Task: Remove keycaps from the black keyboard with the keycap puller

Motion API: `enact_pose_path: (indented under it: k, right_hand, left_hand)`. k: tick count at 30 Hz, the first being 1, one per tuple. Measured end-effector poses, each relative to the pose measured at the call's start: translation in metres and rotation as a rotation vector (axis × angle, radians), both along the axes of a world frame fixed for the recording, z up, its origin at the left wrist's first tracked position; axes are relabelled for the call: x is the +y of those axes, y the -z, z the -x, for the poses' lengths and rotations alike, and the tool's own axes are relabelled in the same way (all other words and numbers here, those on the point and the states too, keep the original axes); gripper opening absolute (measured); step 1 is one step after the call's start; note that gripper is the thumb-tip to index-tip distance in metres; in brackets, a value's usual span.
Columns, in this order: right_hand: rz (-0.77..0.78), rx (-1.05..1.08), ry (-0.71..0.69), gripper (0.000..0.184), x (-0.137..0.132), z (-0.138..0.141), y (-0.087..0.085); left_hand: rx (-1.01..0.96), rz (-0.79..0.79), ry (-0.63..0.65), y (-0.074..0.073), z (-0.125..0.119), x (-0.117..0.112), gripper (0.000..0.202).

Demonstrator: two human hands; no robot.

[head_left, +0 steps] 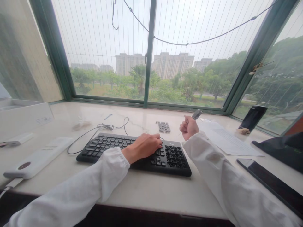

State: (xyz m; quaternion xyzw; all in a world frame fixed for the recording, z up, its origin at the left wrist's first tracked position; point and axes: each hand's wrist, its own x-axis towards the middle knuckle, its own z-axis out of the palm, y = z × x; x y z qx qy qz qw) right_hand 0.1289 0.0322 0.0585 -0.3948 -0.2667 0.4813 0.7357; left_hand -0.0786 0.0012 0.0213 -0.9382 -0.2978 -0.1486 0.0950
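A black wired keyboard [111, 146] lies on the pale marble sill [146, 189]. My left hand [144, 145] rests on its right half, fingers curled down onto the keys near the number pad. My right hand [188, 126] hovers above the sill behind the keyboard's right end, closed round a small grey metal tool [197, 114] that sticks up from the fist. A cluster of loose dark keycaps [164, 126] sits on the sill just left of that hand.
A white box [23, 118] and a white power bank [38, 159] lie at the left. Papers [227, 138], an upright phone [252, 117], a dark tablet [272, 183] and another dark device [281, 148] are on the right. Window glass runs along the back.
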Motion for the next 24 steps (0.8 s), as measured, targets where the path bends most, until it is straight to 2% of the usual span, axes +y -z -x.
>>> enact_pose_path:
  k: [5, 13, 18, 24]
  right_hand:
    - [-0.029, -0.003, 0.041, 0.041, 0.002, 0.002, 0.005]
    - [-0.122, -0.061, -0.038, 0.044, -0.008, 0.036, 0.025]
    - [-0.111, -0.098, -0.093, 0.046, -0.012, 0.059, 0.040]
    - [-0.050, -0.163, -0.084, 0.043, -0.015, 0.072, 0.046]
  left_hand:
    - [0.010, -0.006, -0.006, -0.001, 0.000, -0.001, 0.027]
    - [0.028, -0.026, 0.015, -0.001, 0.002, -0.001, 0.028]
    - [0.062, -0.068, 0.010, 0.000, 0.002, 0.000, 0.030]
    - [0.084, -0.080, 0.004, 0.000, 0.002, 0.001, 0.029]
